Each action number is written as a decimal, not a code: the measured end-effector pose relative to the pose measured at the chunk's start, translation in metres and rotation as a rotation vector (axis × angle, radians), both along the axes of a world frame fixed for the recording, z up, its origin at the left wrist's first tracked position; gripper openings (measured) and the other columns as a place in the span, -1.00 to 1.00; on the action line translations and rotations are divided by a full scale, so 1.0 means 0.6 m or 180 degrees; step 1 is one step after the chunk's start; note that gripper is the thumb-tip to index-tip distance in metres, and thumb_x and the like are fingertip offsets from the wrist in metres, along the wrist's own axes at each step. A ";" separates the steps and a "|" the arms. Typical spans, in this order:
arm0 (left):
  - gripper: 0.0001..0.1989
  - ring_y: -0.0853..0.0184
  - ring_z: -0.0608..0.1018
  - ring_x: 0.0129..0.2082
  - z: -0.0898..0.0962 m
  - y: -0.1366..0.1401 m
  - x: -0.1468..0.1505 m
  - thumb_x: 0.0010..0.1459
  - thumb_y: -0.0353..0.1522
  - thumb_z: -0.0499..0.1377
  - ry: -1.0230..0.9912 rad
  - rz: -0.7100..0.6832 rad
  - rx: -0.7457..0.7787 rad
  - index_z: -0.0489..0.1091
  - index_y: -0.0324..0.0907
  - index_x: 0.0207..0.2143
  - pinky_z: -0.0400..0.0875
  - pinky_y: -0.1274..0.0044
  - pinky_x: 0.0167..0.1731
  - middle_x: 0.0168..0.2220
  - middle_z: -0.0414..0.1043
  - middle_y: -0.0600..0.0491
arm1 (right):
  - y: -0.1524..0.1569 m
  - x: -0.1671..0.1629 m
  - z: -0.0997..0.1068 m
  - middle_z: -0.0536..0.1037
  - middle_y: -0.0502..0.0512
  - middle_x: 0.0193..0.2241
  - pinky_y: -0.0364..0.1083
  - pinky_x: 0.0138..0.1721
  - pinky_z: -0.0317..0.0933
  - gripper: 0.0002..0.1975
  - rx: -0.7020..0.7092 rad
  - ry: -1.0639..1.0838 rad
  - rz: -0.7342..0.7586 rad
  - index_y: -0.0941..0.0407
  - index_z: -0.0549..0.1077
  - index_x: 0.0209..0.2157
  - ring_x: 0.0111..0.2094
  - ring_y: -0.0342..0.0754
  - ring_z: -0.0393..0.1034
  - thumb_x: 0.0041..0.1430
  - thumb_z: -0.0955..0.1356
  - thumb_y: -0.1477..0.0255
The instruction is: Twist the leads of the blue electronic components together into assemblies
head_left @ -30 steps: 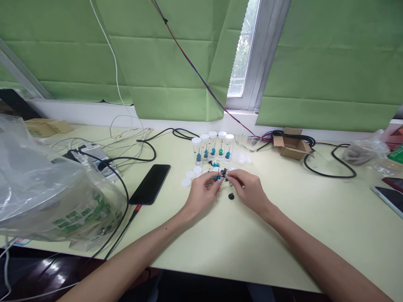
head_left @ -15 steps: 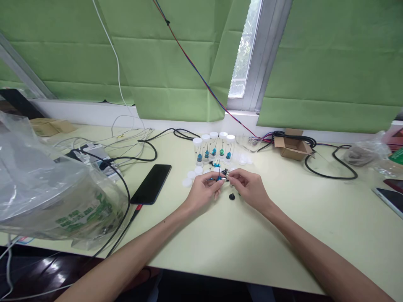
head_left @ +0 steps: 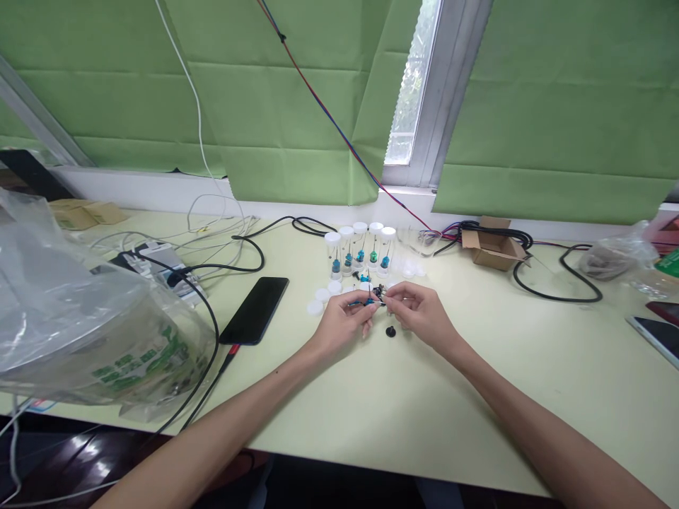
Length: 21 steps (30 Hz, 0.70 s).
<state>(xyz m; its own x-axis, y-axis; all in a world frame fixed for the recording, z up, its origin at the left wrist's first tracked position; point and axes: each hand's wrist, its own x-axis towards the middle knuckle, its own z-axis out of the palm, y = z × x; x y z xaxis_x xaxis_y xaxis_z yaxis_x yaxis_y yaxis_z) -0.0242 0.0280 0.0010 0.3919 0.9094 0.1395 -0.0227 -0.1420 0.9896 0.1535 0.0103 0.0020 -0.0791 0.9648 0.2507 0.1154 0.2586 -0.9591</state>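
My left hand [head_left: 344, 318] is closed in a pinch on a small blue part [head_left: 370, 301] with a thin dark stem. Close by on the right, my right hand [head_left: 421, 311] pinches at the end of a thin light piece beside that blue part; its fingertips hide most of it. Beyond my hands stand several clear tubes [head_left: 361, 244] with white caps, each holding a blue or green piece with a thin stem. Small blue and black parts [head_left: 365, 278] lie between the tubes and my fingers. A round black piece [head_left: 391, 331] rests on the table below my right fingertips.
White caps [head_left: 315, 307] lie left of my left hand. A black phone [head_left: 255, 311] and cables are further left, beside a large plastic bag [head_left: 106, 311]. At the back right stand an open cardboard box [head_left: 493, 252] and a black cable [head_left: 556, 300]. Another phone [head_left: 655, 339] lies far right.
My right hand has shifted very slightly, its fingers still pinched near the blue part. My left hand and everything on the table stay as they were.
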 end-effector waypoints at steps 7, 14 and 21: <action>-0.82 0.46 0.34 -0.66 0.000 -0.003 0.002 0.14 -0.28 0.23 0.0195 0.0079 0.0093 0.46 -0.21 -0.28 0.28 0.56 -0.56 -0.60 0.31 0.16 | -0.001 -0.002 0.011 0.44 -0.05 -0.60 -0.24 -0.74 -0.09 -0.69 -0.0850 0.0753 0.0165 0.17 0.45 -0.41 -0.74 -0.33 0.03 -0.07 0.53 0.26; -0.81 0.45 0.35 -0.66 -0.002 -0.004 0.001 0.15 -0.26 0.21 0.0265 0.0063 0.0139 0.45 -0.21 -0.29 0.29 0.56 -0.55 -0.62 0.33 0.16 | 0.001 0.000 0.012 0.44 -0.05 -0.59 -0.25 -0.75 -0.14 -0.67 -0.1173 0.1055 0.0227 0.17 0.45 -0.43 -0.72 -0.36 -0.01 -0.15 0.56 0.30; -0.79 0.46 0.35 -0.67 -0.001 -0.004 0.002 0.14 -0.24 0.22 0.0187 0.0075 0.0127 0.44 -0.21 -0.28 0.30 0.55 -0.54 -0.60 0.35 0.15 | 0.004 0.000 0.001 0.44 -0.05 -0.57 -0.26 -0.72 -0.12 -0.66 -0.1150 0.1239 0.0325 0.17 0.45 -0.40 -0.69 -0.35 0.02 -0.09 0.54 0.24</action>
<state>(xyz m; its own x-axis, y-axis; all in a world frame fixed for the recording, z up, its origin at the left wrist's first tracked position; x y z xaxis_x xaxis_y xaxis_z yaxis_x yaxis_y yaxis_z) -0.0232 0.0256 0.0005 0.3790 0.9126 0.1532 0.0392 -0.1812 0.9827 0.1534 0.0129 0.0029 -0.1445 0.9873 -0.0663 -0.2748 -0.1044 -0.9558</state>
